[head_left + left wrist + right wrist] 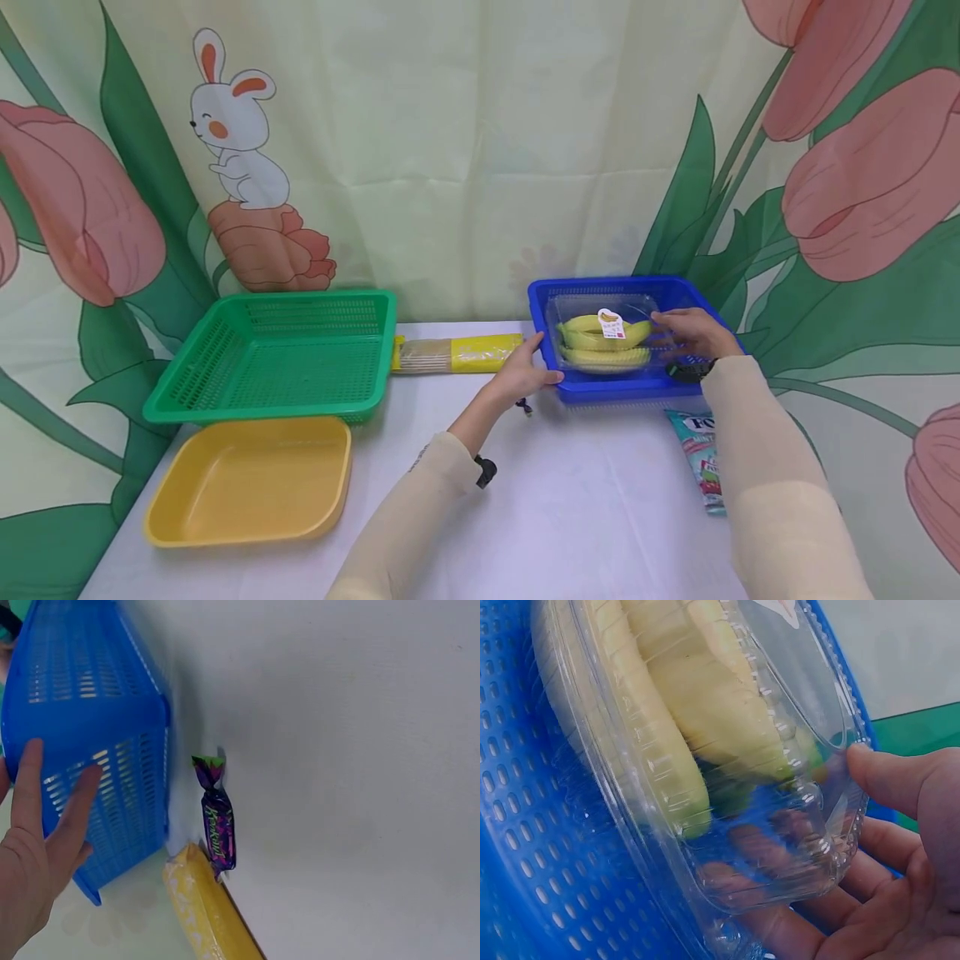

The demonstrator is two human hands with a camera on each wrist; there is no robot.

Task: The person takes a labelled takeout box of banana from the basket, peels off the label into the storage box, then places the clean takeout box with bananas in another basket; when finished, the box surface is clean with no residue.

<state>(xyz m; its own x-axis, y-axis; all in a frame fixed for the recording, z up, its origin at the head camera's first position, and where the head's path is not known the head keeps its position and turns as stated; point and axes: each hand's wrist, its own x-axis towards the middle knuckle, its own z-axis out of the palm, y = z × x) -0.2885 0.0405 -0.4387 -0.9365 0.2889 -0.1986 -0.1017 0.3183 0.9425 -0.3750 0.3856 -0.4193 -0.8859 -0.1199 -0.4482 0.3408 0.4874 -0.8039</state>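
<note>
The right hand (688, 332) held the clear plastic clamshell box of yellow bananas (604, 336) by its right end; in the right wrist view the fingers (780, 930) curled under the box (705, 750) and the thumb pressed on its rim. The box sat inside the blue perforated plastic basket (547, 296), which stood on the white table (570, 500) towards the right, against the curtain. A small white tag with a red mark (611, 323) lay on top of the box lid.

The left hand (521, 375) lay with straight, slightly spread fingers against the left outer wall of the blue basket; the left wrist view showed the fingers (71, 817) flat on the mesh wall (112, 787), gripping nothing.

Just left of the basket lay a purple wrapped candy (217, 829), and touching it a long yellow packet (457, 353) that reached to the green perforated basket (277, 354). In front of the green basket sat a shallow yellow plastic tray (251, 479). A teal and pink snack pouch (701, 458) lay on the table near the right forearm, partly hidden by the sleeve
</note>
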